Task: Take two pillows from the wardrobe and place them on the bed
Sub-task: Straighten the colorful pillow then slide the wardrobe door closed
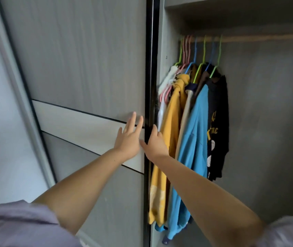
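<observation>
My left hand [128,138] lies flat on the sliding door [81,68]; my right hand [153,142] hooks its edge. I'd push evenly. No pillows visible.

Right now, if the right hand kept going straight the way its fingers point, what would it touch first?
Most likely the black door edge: the right hand points up and forward, already at that edge. The yellow garment hangs just to its right; depth is hard to judge.

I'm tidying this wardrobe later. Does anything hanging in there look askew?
Yes. The yellow garment is bunched and twisted at its top instead of hanging flat, and a pink hanger hangs low among the clothes, tilted, below the rail.
</observation>
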